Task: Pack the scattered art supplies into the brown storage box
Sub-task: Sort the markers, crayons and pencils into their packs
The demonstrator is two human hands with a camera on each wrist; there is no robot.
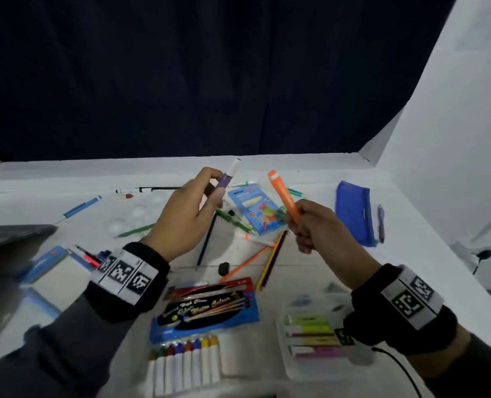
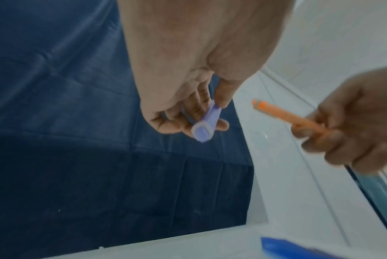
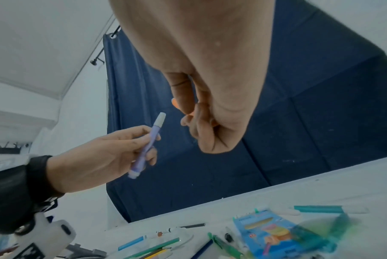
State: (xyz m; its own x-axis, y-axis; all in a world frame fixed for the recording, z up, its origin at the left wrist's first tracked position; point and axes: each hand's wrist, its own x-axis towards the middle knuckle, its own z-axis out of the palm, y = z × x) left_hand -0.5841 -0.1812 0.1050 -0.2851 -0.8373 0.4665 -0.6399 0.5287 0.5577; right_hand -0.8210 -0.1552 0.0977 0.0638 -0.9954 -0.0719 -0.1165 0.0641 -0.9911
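Note:
My left hand (image 1: 215, 186) is raised over the middle of the white table (image 1: 310, 173) and pinches a purple marker (image 1: 226, 179) with a white cap, tilted up and away. In the left wrist view the purple marker (image 2: 202, 129) lies between thumb and fingers. My right hand (image 1: 299, 219) grips an orange marker (image 1: 284, 193) in a fist, its tip pointing up and left. The two markers are apart, the purple marker (image 3: 147, 145) left of my right hand (image 3: 199, 122). No brown box shows clearly; a dark grey edge (image 1: 12, 237) sits at the far left.
Loose on the table are a blue crayon box (image 1: 255, 208), a blue pencil pouch (image 1: 353, 211), a purple pen (image 1: 380, 222), a watercolour set (image 1: 207, 308), a pastel pack (image 1: 187, 357), a clear case of highlighters (image 1: 313, 334), and several pencils and markers (image 1: 270, 259).

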